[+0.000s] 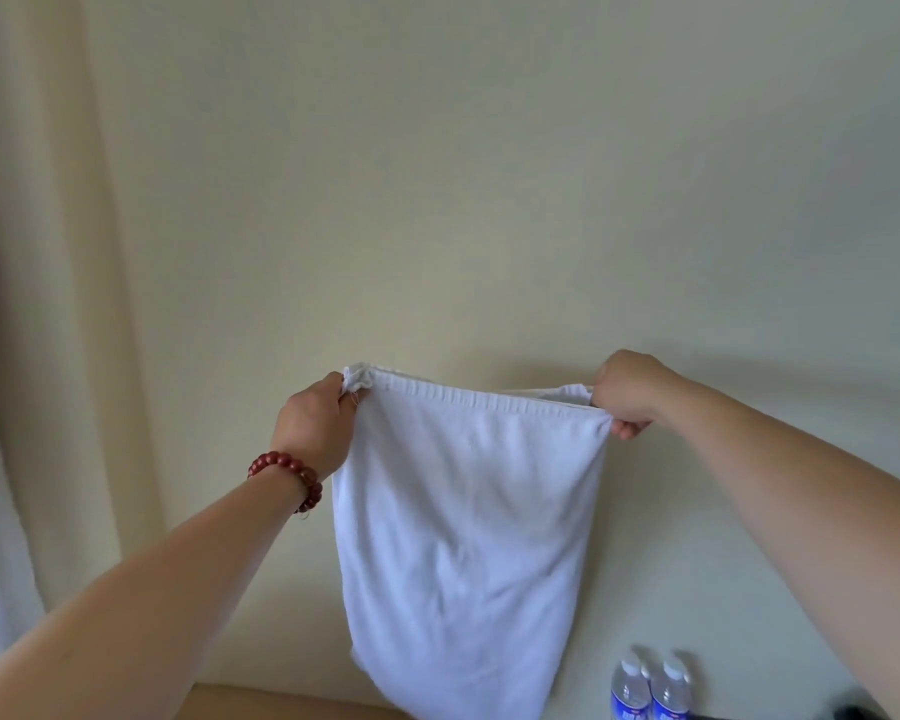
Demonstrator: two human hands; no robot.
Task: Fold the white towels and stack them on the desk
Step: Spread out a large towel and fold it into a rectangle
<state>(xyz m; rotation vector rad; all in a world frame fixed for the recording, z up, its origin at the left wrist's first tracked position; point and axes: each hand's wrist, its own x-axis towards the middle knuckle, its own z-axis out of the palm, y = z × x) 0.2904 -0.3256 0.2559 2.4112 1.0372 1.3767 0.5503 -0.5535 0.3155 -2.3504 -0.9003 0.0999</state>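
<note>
**White towel held up by both top corners**

Cream curtain fabric [48, 304] is seen hanging in long folds down the left edge of the view, and a plain pale wall [489, 174] is spread behind everything else. A bare forearm is stretched up from the lower left, and a bracelet of dark red beads [287, 475] is worn at its wrist. The left hand [315, 426] is closed round the top left corner of the towel [468, 537], with the cloth bunched between the curled fingers and the thumb. The towel is held up in the air in front of the wall, near the middle of the view, and is hung downward from its top edge, which is pulled fairly taut between the two hands. A second layer of cloth can be made out behind the top hem, so the towel appears to be doubled over. Its lower end is narrowed and is cut off by the bottom of the view, just above a strip of tan desk surface [261, 701]. The right hand [627, 394] is clenched on the top right corner, the cloth being pinched under the curled fingers. Two clear water bottles [650, 688] with white caps and blue labels are stood side by side at the lower right, touching or nearly touching, below the right forearm.
</note>
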